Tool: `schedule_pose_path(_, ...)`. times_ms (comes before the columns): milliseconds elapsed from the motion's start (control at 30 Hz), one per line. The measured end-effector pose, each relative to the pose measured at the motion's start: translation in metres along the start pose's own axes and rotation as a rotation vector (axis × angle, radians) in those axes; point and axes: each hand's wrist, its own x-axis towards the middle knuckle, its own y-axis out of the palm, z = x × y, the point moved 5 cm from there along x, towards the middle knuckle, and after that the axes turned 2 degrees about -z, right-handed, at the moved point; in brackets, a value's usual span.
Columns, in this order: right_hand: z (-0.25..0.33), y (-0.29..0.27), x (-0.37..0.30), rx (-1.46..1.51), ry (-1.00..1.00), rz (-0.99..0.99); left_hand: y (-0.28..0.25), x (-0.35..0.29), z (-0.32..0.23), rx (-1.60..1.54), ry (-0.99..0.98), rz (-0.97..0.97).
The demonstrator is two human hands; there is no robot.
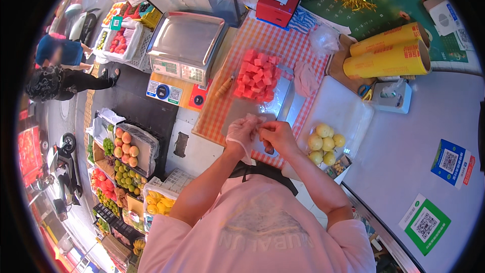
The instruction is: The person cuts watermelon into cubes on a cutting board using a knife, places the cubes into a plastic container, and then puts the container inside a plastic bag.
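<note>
My left hand (242, 132), in a thin clear plastic glove, has its fingers drawn together; what they hold, if anything, is hidden. Bare, my right hand (278, 135) meets it and pinches loose film at the fingertips of the plastic glove (251, 119). Beyond them a heap of red watermelon cubes (256, 75) sits on a shiny surface. A knife (287, 102) lies by my right hand, its blade pointing away; a dark handle end shows below the hand. Right of the cubes is a crumpled pink cloth (305, 79).
Right of the checked cloth (212, 116), pale yellow round fruits (324, 143) sit on a white board (348, 102). Yellow film rolls (387, 59) and scissors (365, 91) lie farther right. A weighing scale (186, 45) and a red printer (277, 8) stand beyond. Fruit crates (132, 146) line the left.
</note>
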Motion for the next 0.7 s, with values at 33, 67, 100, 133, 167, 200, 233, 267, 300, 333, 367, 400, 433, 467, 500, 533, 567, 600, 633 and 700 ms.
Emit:
schedule_pose_path(33,0.001,0.001,-0.005,0.012,-0.031,-0.024,-0.004,-0.001,0.001,-0.014,0.0,-0.015)
schedule_pose_path(67,-0.003,0.001,-0.008,0.031,-0.026,-0.036,-0.007,-0.002,0.002,-0.029,0.0,-0.031)
schedule_pose_path(100,-0.008,0.0,-0.011,0.049,-0.02,-0.051,-0.005,-0.003,0.001,-0.069,-0.003,-0.039)
schedule_pose_path(133,-0.012,-0.001,-0.013,0.067,-0.014,-0.066,-0.002,-0.002,0.002,-0.109,-0.008,-0.049)
schedule_pose_path(167,-0.013,-0.002,-0.015,0.061,-0.027,-0.08,0.002,-0.002,0.002,-0.149,-0.013,-0.058)
schedule_pose_path(200,-0.011,-0.006,-0.014,0.055,-0.043,-0.094,0.008,-0.005,-0.004,-0.123,-0.03,-0.093)
schedule_pose_path(233,-0.008,-0.01,-0.013,0.049,-0.06,-0.107,0.016,-0.009,-0.013,-0.097,-0.046,-0.129)
schedule_pose_path(267,0.0,-0.02,-0.007,0.011,-0.086,-0.163,0.018,-0.011,-0.018,-0.072,-0.062,-0.165)
schedule_pose_path(300,0.013,-0.031,0.002,-0.028,-0.112,-0.216,0.012,-0.006,-0.018,-0.013,-0.052,-0.202)
schedule_pose_path(333,0.025,-0.042,0.01,-0.067,-0.137,-0.272,0.002,0.002,-0.014,0.048,-0.044,-0.235)
schedule_pose_path(367,0.028,-0.051,0.021,-0.065,-0.099,-0.262,-0.006,0.008,-0.009,0.11,-0.036,-0.265)
schedule_pose_path(400,0.027,-0.06,0.036,-0.062,-0.064,-0.249,-0.014,0.011,-0.007,0.117,-0.018,-0.256)
schedule_pose_path(433,0.026,-0.063,0.047,-0.062,-0.028,-0.234,-0.021,0.013,-0.006,0.121,0.001,-0.249)
schedule_pose_path(467,0.024,-0.064,0.055,-0.112,-0.044,-0.253,-0.027,0.014,-0.005,0.125,0.02,-0.242)
schedule_pose_path(500,0.021,-0.064,0.061,-0.161,-0.056,-0.272,-0.028,0.013,-0.007,0.113,0.026,-0.247)
schedule_pose_path(533,0.018,-0.063,0.067,-0.21,-0.068,-0.291,-0.029,0.011,-0.009,0.101,0.031,-0.252)
schedule_pose_path(567,0.013,-0.062,0.074,-0.244,-0.076,-0.303,-0.03,0.009,-0.01,0.09,0.037,-0.255)
schedule_pose_path(600,0.007,-0.059,0.084,-0.28,-0.085,-0.31,-0.033,0.008,-0.01,0.102,0.043,-0.263)
schedule_pose_path(633,0.003,-0.056,0.089,-0.315,-0.092,-0.323,-0.034,0.006,-0.009,0.114,0.047,-0.264)
schedule_pose_path(700,-0.005,-0.051,0.095,-0.39,-0.07,-0.336,-0.038,0.007,-0.005,0.135,0.049,-0.266)
